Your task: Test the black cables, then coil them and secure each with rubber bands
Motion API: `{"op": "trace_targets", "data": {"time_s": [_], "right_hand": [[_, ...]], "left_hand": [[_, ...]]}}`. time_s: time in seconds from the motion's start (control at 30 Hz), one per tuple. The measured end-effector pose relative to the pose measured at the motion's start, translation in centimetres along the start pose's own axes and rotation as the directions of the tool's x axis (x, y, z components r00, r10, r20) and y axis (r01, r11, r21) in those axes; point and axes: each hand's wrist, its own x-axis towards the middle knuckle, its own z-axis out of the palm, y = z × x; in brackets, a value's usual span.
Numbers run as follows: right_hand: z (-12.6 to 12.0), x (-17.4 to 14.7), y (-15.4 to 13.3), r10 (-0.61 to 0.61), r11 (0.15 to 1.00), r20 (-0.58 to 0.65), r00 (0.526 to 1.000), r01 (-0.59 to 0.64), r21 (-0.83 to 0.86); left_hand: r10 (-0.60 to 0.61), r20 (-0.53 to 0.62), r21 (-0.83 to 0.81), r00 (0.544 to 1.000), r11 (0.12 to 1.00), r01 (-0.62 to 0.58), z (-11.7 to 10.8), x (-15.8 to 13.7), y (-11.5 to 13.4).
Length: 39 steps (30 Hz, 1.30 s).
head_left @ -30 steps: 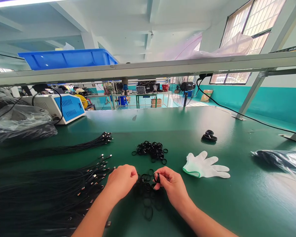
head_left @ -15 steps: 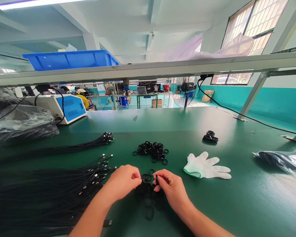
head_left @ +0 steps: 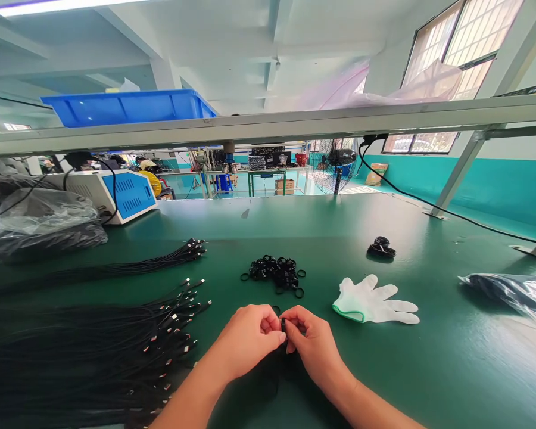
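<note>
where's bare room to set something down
Bare tabletop lies between the machine and black coils, and in front of the white glove, right of the right forearm. Crowded: left, with black cables; middle, with black rings and hands.

The left hand (head_left: 252,336) and the right hand (head_left: 312,339) are showing bare, their fingers (head_left: 267,311) looking slender, the left thumb (head_left: 274,341) rounding at its tip. The left forearm (head_left: 194,390) and the right forearm (head_left: 373,405) are also showing bare, smooth in outline, narrowing toward the wrists (head_left: 343,375).
</note>
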Motion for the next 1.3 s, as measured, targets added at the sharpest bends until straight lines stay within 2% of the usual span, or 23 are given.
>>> {"op": "trace_targets", "data": {"time_s": [0.13, 0.3, 0.5, 0.6, 0.73, 0.83, 1.0, 1.1, 1.2, 1.3], "right_hand": [[0.1, 0.0, -0.2, 0.027, 0.999, 0.023, 0.999, -0.028, 0.040], [0.0, 0.0, -0.3, 0.051, 0.994, 0.045, 0.998, -0.055, 0.090], [-0.4, 0.0, -0.1, 0.026, 1.000, 0.063, 0.998, -0.026, -0.013], [-0.5, -0.1, -0.3, -0.064, 0.975, 0.092, 0.994, 0.082, -0.208], [-0.3, -0.3, -0.7, -0.223, 0.838, 0.199, 0.954, 0.292, -0.461], [-0.1, -0.6, -0.8, -0.260, 0.788, 0.268, 0.928, 0.364, -0.497], [0.2, -1.1, -1.0, -0.269, 0.778, 0.336, 0.903, 0.409, -0.476], [0.1, -0.9, -0.9, -0.258, 0.803, 0.270, 0.928, 0.362, -0.474], [-0.4, -0.1, -0.1, -0.227, 0.899, 0.042, 0.973, 0.226, -0.375], [-0.8, 0.8, 0.8, -0.157, 0.973, -0.171, 0.973, 0.122, -0.197]], "left_hand": [[-0.006, -0.076, 0.020, 0.997, 1.000, 0.007, -0.3, 0.3, -0.3], [-0.029, -0.149, 0.018, 0.988, 0.999, 0.032, -2.0, 0.8, -1.3], [-0.026, 0.027, -0.053, 0.999, 0.998, 0.027, -3.1, 1.2, -2.5], [-0.040, 0.070, 0.017, 0.997, 0.999, 0.039, -3.6, 0.8, -3.0], [-0.068, -0.005, 0.185, 0.998, 0.980, 0.067, -4.1, 0.9, -3.0], [-0.056, -0.076, 0.271, 0.996, 0.960, 0.075, -3.5, 2.6, -2.1], [-0.031, -0.070, 0.331, 0.997, 0.942, 0.052, -0.3, 7.3, -0.5], [-0.033, -0.077, 0.322, 0.996, 0.945, 0.056, 1.4, 9.2, -0.7], [-0.011, -0.079, 0.254, 0.997, 0.967, 0.030, 1.9, 9.5, -1.2], [0.044, -0.039, 0.114, 0.998, 0.993, -0.040, 1.3, 8.1, -1.5]]}}
